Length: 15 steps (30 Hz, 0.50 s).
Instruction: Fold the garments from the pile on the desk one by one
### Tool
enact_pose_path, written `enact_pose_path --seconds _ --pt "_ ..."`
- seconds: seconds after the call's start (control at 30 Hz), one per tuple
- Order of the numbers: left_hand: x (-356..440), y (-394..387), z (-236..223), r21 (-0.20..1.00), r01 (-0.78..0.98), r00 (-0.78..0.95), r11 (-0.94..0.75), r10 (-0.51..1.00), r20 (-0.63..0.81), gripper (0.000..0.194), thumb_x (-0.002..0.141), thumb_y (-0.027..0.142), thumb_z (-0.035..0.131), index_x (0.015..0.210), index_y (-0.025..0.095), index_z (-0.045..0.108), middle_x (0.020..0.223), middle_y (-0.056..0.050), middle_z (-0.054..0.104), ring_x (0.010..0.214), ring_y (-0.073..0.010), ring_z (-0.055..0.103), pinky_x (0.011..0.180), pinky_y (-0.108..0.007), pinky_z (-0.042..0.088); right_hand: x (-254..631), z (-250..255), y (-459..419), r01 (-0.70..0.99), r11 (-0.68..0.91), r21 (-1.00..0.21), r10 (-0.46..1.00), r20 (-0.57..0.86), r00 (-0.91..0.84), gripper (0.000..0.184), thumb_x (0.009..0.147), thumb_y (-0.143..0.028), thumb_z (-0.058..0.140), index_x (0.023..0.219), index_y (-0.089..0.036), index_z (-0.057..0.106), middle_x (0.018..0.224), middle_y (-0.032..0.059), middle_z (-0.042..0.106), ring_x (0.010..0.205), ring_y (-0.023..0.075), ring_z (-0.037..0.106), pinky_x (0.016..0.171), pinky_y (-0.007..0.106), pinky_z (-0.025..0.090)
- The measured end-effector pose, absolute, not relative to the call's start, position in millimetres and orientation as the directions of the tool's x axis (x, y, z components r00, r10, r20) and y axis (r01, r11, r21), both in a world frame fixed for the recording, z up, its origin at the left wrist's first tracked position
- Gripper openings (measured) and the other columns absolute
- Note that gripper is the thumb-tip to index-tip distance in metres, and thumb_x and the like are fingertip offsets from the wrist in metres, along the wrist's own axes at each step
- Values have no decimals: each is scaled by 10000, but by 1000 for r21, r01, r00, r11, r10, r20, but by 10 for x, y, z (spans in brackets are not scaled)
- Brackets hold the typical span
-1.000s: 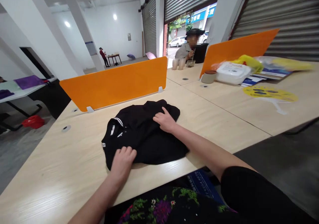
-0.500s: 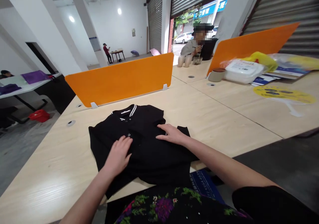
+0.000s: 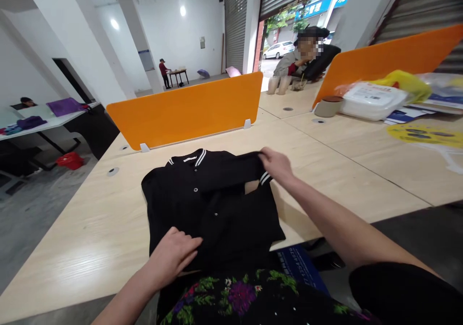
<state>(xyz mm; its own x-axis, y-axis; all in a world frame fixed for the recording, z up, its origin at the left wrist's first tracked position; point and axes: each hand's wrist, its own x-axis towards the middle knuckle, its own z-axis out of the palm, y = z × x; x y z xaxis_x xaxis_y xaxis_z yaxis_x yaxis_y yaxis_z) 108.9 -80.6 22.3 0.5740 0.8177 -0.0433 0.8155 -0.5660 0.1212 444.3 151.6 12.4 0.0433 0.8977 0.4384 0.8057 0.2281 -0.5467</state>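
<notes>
Left hand [image 3: 170, 253]: open, resting on jacket [image 3: 191, 209], apparently to steady it | Right hand [image 3: 278, 166]: pinched on sleeve [image 3: 238, 171] near cuff [image 3: 265, 178], apparently to raise it

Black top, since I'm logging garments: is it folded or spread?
Mostly spread: collar and buttons face up, while the right hand grips a sleeve.

Before you is a pale wood counter [image 3: 83, 219] with seams across its top. Your black jacket [image 3: 224, 199] lies there, collar toward the far side. Past it stands an orange divider [image 3: 188, 110]. To your right lie a white box [image 3: 374, 98], a round tub [image 3: 329, 107] and a yellow fan [image 3: 425, 134]; cups [image 3: 284, 85] stand farther off.
</notes>
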Motion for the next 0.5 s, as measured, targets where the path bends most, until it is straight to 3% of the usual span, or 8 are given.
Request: enact_pose_path --seconds 0.1,0.2,0.37,0.5 --pt "541 -1022 313 80 852 504 -518 851 144 284 959 284 357 1030 272 631 866 -15 707 728 -160 614 689 -317 417 4983 157 1716 851 -29 -525 857 426 292 244 855 -324 473 920 -214 682 821 87 681 726 217 549 585 288 302" --pt "-98 -1188 366 -29 956 286 -291 911 295 261 933 360 406 968 282 652 893 -25 723 790 -192 646 771 -358 430 5319 34 1785 830 -183 -527 833 365 416 257 849 -312 473 932 -197 688 838 110 679 713 220 540 574 297 289" --pt "-695 -1253 349 -227 968 -52 105 972 229 365 900 308 297 896 258 659 878 -59 701 828 -263 650 748 -436 442 5238 -211 1742 856 -98 -508 920 281 272 217 828 -305 476 806 -194 661 768 82 656 704 206 536 587 290 314" --pt "-446 -1058 314 -172 982 -16 75 947 322 374 906 313 305 1024 194 639 1059 -116 662 900 -261 640 797 -412 477 4907 -140 1660 823 9 -568 983 156 97 170 758 -274 497 617 -201 556 633 32 577 677 188 523 604 280 341"
